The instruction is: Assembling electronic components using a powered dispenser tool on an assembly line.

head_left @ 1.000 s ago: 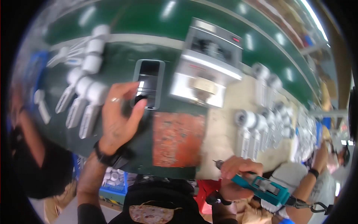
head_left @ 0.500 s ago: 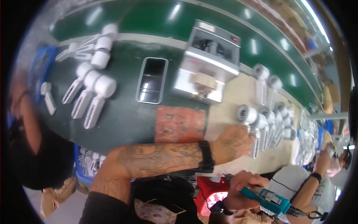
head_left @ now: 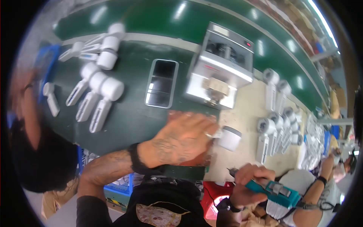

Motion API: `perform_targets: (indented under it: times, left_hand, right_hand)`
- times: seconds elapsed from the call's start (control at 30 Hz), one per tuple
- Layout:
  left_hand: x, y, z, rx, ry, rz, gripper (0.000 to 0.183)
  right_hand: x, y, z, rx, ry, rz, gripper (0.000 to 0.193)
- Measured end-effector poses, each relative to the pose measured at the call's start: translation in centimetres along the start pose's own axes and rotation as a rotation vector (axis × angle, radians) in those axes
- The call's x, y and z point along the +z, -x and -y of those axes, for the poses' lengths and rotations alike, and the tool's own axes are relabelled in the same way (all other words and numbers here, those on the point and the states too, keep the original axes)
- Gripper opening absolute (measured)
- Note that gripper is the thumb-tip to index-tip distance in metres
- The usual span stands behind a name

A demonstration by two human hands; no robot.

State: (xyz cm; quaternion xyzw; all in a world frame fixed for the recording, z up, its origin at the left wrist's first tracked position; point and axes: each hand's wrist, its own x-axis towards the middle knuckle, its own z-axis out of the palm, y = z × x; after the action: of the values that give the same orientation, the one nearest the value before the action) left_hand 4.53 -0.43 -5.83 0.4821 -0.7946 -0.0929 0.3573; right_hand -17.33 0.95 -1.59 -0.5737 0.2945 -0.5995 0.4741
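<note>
A green workbench (head_left: 132, 126) is edged at its far side by a pale strip, and a beige board (head_left: 244, 99) is laid over its right part. Near the left edge of that board, a white round-headed piece (head_left: 229, 139) is held by the left hand (head_left: 185, 136): its grey-rimmed head is seen jutting out just to the right of the fingertips, while its handle is mostly covered by the hand. The fingers are curled closely over it (a ring is worn on one of them); the thumb cannot be made out. Beneath that hand, a worn red mat (head_left: 194, 161) is partly hidden. Nearer the body and to the right, a teal power screwdriver (head_left: 279, 193) is gripped in the wrapped fingers of the right hand (head_left: 249, 185), its dark tip kept apart from the piece. Beyond the left hand, a dark phone-shaped slab (head_left: 162, 83) is laid flat beside a grey metal machine (head_left: 223, 62). Farther out, similar white pieces (head_left: 101, 85) are grouped at the left, and others at the right. A co-worker's arm (head_left: 31, 121) is seen at far left.
</note>
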Motion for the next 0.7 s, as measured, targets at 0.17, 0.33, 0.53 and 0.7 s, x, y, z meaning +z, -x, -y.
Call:
perform_targets:
  times: [0.17,0.33,0.53,0.7]
  left_hand:
    - [-1.8,0.1,0.4,-0.153,-0.017,0.086,0.037]
    - [-1.0,-0.2,1.1,-0.095,0.006,0.032,0.031]
    - [-1.8,-0.3,1.8,-0.133,0.137,0.101,0.027]
    - [-1.4,-0.1,2.2,-0.055,0.187,-0.007,0.029]
  right_hand:
    - [2.4,-1.7,-0.8,0.076,-0.001,0.0,0.068]
    - [3.9,-4.5,-0.4,0.003,-0.039,0.003,0.073]
    - [6.1,-6.6,-1.9,0.009,-0.073,0.118,0.079]
    - [7.9,-6.3,-3.3,-0.02,0.044,0.083,0.077]
